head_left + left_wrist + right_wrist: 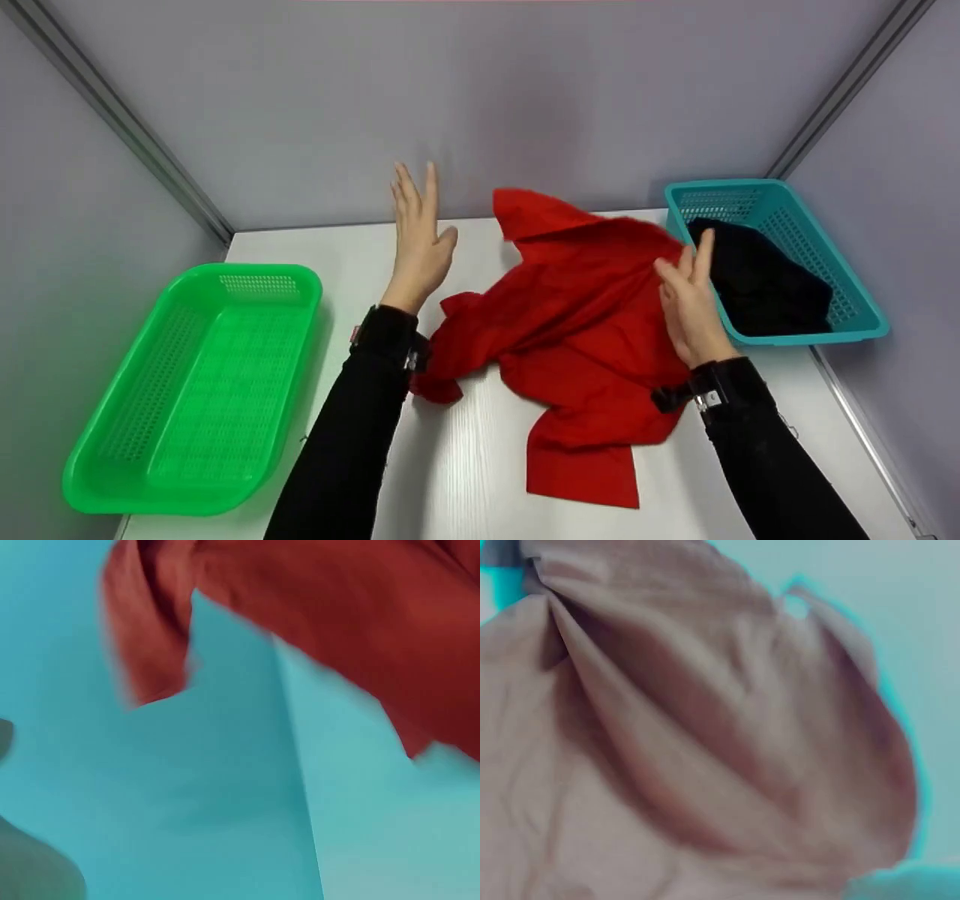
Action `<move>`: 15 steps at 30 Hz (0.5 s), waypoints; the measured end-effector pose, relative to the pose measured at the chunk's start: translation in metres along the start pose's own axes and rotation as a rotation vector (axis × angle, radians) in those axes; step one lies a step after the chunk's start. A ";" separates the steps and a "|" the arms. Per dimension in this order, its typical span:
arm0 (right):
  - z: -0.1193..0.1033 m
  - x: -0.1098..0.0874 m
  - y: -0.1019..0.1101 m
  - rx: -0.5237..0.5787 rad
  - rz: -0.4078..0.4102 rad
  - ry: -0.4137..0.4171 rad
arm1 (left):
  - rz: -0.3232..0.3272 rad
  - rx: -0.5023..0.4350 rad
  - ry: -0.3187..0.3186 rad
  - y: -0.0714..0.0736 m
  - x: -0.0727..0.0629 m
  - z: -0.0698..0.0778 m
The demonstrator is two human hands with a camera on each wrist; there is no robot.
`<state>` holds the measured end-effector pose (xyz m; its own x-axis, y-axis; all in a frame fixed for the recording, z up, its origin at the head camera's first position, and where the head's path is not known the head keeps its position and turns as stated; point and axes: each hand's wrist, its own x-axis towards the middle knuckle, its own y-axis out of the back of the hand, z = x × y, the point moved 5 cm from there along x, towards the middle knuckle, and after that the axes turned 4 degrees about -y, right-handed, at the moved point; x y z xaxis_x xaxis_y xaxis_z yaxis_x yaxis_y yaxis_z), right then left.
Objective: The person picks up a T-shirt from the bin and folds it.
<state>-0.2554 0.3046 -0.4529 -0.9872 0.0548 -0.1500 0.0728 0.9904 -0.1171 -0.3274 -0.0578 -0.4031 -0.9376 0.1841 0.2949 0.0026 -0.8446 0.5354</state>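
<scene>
A rumpled red garment (577,322), shirt-like with sleeve-like ends, spreads over the middle of the table in the head view; part of it looks raised and blurred. My left hand (420,240) is up to its left with fingers straight, holding nothing. In the left wrist view the red garment (360,622) hangs across the top, apart from the bit of hand (37,870) at lower left. My right hand (694,311) is at the garment's right edge, fingers extended; whether it touches cloth is unclear. Folds of the garment (682,735), brownish here, fill the right wrist view.
A green basket (307,360) stands at the left of the white table (465,465). At the back right, a teal basket (847,277) holds black cloth (772,285), close beside my right hand. Grey panels (337,112) enclose the table's back and sides.
</scene>
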 end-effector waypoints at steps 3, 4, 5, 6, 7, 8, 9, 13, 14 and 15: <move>0.026 -0.003 -0.004 -0.366 -0.055 -0.047 | -0.138 0.273 0.065 -0.022 -0.027 -0.023; 0.035 -0.006 -0.006 -0.495 -0.062 -0.050 | -0.204 0.305 0.109 -0.030 -0.040 -0.032; 0.045 -0.010 -0.010 -0.621 -0.075 -0.043 | -0.267 0.342 0.151 -0.039 -0.054 -0.043; 0.055 -0.014 -0.016 -0.728 -0.098 -0.028 | -0.325 0.378 0.191 -0.048 -0.067 -0.053; 0.065 -0.020 -0.023 -0.826 -0.132 -0.006 | -0.371 0.414 0.219 -0.056 -0.081 -0.062; 0.075 -0.026 -0.031 -0.922 -0.177 0.021 | -0.409 0.458 0.232 -0.064 -0.094 -0.071; 0.085 -0.034 -0.040 -1.005 -0.231 0.045 | -0.429 0.508 0.228 -0.072 -0.105 -0.078; 0.126 -0.064 -0.070 -1.220 -0.497 0.105 | -0.341 0.724 0.052 -0.093 -0.129 -0.095; 0.135 -0.070 -0.075 -1.251 -0.552 0.095 | -0.291 0.756 0.009 -0.094 -0.128 -0.096; 0.142 -0.076 -0.078 -1.274 -0.594 0.082 | -0.237 0.771 -0.018 -0.091 -0.125 -0.096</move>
<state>-0.1663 0.2051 -0.5723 -0.8335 -0.4427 -0.3306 -0.4850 0.2994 0.8217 -0.2439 -0.0517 -0.5646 -0.9377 0.3281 0.1140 0.0497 -0.1981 0.9789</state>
